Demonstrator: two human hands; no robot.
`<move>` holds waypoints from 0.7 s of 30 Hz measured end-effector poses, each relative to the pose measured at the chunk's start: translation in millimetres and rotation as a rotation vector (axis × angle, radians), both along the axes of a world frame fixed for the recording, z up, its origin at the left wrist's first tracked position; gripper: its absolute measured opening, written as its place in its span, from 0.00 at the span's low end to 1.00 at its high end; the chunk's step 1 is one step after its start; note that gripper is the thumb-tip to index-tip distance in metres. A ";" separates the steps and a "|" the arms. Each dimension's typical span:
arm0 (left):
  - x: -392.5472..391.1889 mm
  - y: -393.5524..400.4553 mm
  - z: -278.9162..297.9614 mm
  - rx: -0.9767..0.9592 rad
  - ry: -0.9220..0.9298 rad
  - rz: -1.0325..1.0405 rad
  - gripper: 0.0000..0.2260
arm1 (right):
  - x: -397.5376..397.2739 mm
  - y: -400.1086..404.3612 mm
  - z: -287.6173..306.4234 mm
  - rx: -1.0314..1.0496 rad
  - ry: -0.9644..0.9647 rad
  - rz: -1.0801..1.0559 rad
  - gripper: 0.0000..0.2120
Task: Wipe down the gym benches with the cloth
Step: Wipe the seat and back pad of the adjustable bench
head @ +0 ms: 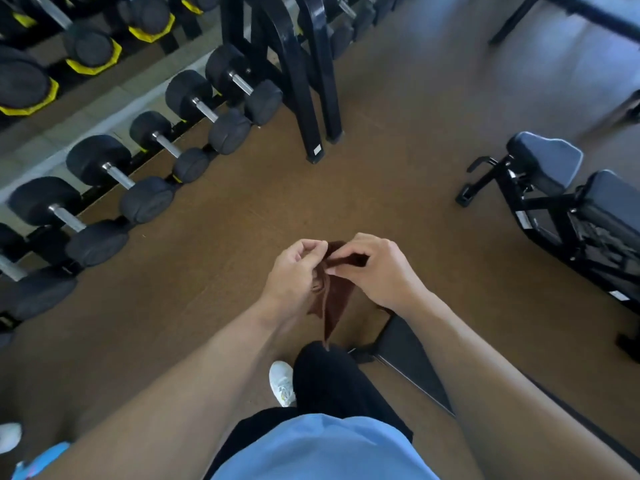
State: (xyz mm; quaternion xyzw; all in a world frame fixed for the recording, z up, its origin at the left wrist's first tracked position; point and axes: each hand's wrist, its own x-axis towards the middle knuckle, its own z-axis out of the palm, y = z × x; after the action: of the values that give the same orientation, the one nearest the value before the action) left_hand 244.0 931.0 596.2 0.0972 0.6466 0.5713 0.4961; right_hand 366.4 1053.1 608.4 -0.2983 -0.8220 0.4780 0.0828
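A dark brown cloth (334, 299) hangs in front of me at the middle of the view. My left hand (294, 271) pinches its upper left edge, and my right hand (374, 268) pinches the top edge beside it. The cloth's lower corner dangles toward my knee. A black flat bench (412, 358) lies just below my right forearm, partly hidden by it. A second bench (571, 195), adjustable with grey-blue pads on a black frame, stands at the right.
Black dumbbells (152, 168) line the floor along the left, with more on a yellow-trimmed rack (90, 57) behind. A black rack's legs (311, 98) stand ahead. The floor (398, 150) is brown. My white shoe (282, 382) is below.
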 end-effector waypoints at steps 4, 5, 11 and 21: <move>-16.9 1.6 9.4 0.079 -0.047 -0.089 0.10 | -18.0 -0.1 -0.7 -0.059 0.059 -0.124 0.06; -20.0 2.9 11.1 0.087 -0.038 -0.106 0.09 | -21.6 0.4 -1.0 -0.075 0.071 -0.165 0.08; -40.4 29.4 3.9 0.024 0.088 -0.155 0.06 | -34.0 14.2 -8.2 -0.089 0.081 -0.273 0.13; -59.6 163.7 -27.1 -0.060 0.312 -0.359 0.04 | 1.0 135.4 -42.0 0.237 -0.621 0.022 0.10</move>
State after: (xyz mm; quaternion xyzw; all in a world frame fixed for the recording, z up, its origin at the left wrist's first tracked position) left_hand 184.4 1094.7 569.1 0.2830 0.7045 0.4327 0.4862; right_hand 367.4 1188.5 566.4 -0.4091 -0.8610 0.2662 -0.1428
